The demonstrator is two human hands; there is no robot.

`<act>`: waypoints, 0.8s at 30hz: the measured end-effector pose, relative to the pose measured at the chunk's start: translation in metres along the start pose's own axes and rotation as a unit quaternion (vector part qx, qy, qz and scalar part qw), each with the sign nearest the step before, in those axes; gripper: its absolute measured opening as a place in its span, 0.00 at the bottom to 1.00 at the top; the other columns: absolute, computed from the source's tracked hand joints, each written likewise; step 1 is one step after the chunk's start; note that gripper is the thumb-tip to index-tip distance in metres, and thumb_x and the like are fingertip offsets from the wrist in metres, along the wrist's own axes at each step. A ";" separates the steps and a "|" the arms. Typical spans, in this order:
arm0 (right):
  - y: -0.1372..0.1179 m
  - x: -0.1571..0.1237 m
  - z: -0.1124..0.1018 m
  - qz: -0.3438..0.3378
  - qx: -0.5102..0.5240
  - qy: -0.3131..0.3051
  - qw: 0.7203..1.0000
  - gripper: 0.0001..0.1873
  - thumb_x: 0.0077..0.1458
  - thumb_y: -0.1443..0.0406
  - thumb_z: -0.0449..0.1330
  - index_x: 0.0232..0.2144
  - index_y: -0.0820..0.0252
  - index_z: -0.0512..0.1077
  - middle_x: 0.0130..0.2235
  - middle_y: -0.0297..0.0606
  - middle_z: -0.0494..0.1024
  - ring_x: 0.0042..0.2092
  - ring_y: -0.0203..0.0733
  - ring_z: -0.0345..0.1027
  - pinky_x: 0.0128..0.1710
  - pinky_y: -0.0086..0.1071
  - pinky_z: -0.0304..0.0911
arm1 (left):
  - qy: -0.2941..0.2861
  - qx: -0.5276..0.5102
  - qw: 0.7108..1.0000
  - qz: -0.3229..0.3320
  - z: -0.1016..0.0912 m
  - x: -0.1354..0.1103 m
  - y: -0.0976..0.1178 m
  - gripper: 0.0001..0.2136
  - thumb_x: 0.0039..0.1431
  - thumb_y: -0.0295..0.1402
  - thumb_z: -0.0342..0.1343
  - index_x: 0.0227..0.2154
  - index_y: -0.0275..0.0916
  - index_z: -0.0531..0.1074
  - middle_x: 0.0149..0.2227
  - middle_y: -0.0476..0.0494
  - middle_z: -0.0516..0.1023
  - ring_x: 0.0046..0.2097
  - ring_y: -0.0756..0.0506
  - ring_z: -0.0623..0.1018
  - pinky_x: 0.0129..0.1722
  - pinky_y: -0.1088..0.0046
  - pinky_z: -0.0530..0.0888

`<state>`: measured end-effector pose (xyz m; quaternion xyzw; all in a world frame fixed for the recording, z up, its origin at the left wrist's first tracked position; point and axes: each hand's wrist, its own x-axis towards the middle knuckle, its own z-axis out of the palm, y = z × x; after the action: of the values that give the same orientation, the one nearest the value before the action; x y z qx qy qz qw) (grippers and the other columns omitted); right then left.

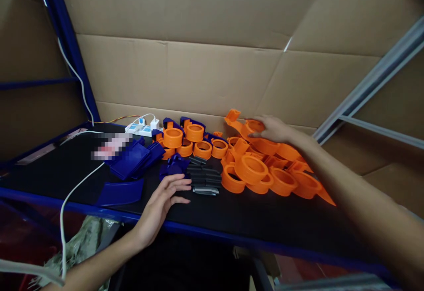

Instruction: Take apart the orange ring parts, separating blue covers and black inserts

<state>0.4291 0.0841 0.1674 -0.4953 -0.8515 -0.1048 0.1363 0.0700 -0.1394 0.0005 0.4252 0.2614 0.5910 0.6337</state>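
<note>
My left hand [162,200] rests near the front of a black table top [251,220], fingers spread and holding nothing, its fingertips close to a stack of black flat parts [204,177] and a small blue part [172,166]. My right hand [273,128] reaches over a heap of orange plastic ring parts [261,171], fingers lying on an orange handled piece [247,127] at the back of the heap. I cannot tell whether the hand grips that piece.
Blue flat plastic pieces [134,160] and a curved blue piece [121,192] lie at the left. More orange rings [185,138] stand behind them. A white power strip [141,127] with cables sits at the back. Cardboard walls [205,70] enclose the table; a blue rim [212,231] edges the front.
</note>
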 end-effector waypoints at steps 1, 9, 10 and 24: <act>0.009 0.007 0.010 0.000 0.003 -0.019 1.000 0.31 0.51 0.59 0.65 0.58 0.56 0.70 0.56 0.47 0.74 0.57 0.57 0.66 0.59 0.45 0.57 | -0.007 0.004 1.000 -0.004 0.000 0.000 0.000 0.16 0.64 0.38 0.52 0.52 0.38 0.71 0.54 0.32 0.75 0.56 0.34 0.73 0.50 0.54 0.73; 0.016 0.036 0.054 -0.010 0.036 -0.099 0.994 0.38 0.47 0.66 0.65 0.62 0.59 0.65 0.61 0.43 0.69 0.58 0.52 0.66 0.60 0.39 0.58 | -0.031 0.029 0.999 -0.029 0.000 -0.001 0.004 0.14 0.65 0.38 0.50 0.47 0.36 0.73 0.49 0.32 0.78 0.54 0.35 0.74 0.49 0.55 0.73; 0.017 0.038 0.056 -0.007 0.043 -0.107 0.993 0.38 0.47 0.66 0.65 0.62 0.60 0.66 0.60 0.43 0.70 0.58 0.52 0.66 0.60 0.39 0.58 | -0.033 0.031 0.998 -0.032 0.001 -0.001 0.005 0.13 0.66 0.38 0.50 0.46 0.36 0.73 0.49 0.32 0.78 0.54 0.35 0.74 0.49 0.55 0.73; 0.038 0.029 0.059 0.034 0.050 -0.133 0.989 0.33 0.48 0.65 0.65 0.58 0.62 0.70 0.56 0.47 0.75 0.55 0.52 0.70 0.57 0.41 0.63 | -0.055 0.052 0.996 -0.047 0.002 -0.001 0.005 0.11 0.65 0.35 0.51 0.44 0.36 0.74 0.43 0.34 0.79 0.48 0.37 0.77 0.48 0.58 0.73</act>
<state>0.4412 0.1443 0.1234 -0.5264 -0.8487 0.0095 0.0494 0.0688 -0.1407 0.0054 0.4766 0.2764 0.5216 0.6515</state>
